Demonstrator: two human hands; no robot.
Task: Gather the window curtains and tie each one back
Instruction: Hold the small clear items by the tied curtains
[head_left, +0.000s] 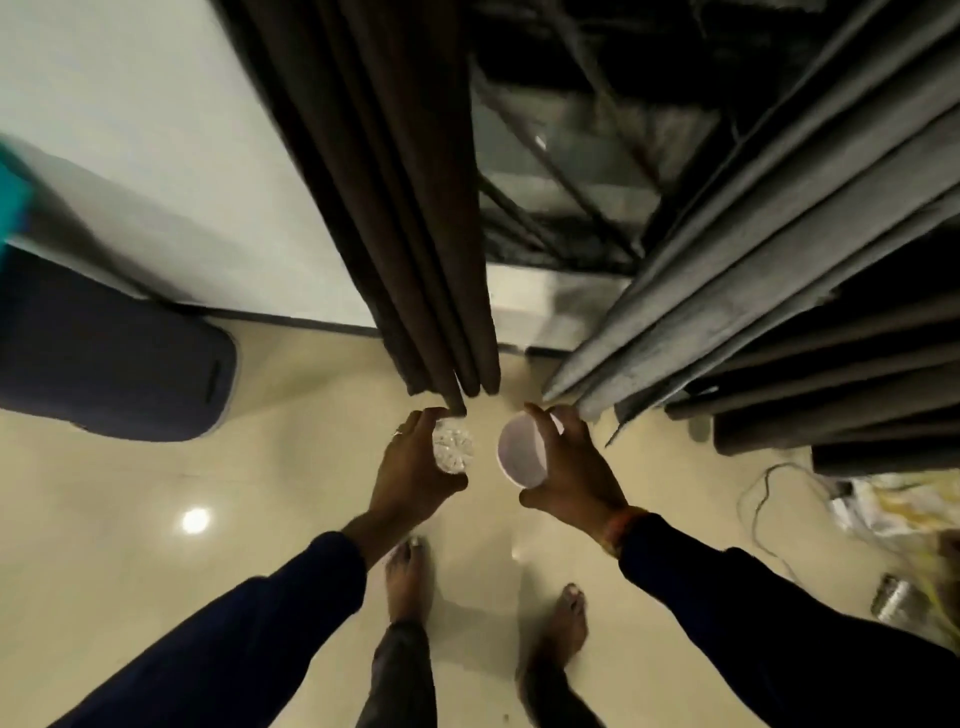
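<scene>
Pale glossy floor (156, 597) runs to a white wall and a dark window, and the person stands barefoot facing the gap between two hanging curtains. Left hand (413, 475) is curled around a small round sparkly disc (453, 447), thumb below and fingers over its top edge, so it is closed on that piece; its fingertips sit just beside the hem of the brown curtain (415, 218), apparently touching the nearest fold. Right hand (569, 470) grips a white ring-like cup (522, 457) with its open face turned toward the disc, fingers wrapped over the rim and thumb beneath. The two pieces are held near each other but apart, which suggests they are the halves of a tieback clasp, separated so they can pass either side of the gathered cloth and meet again; that is a guess from their shape. The brown curtain hangs in tight folds at centre, already bunched but not yet tied. The grey curtain (753, 249) hangs to the right, its folds looser and also untied, close to the right hand. A dark cushion (114, 358) lies at left, and a cable (769, 488) with clutter at far right.
</scene>
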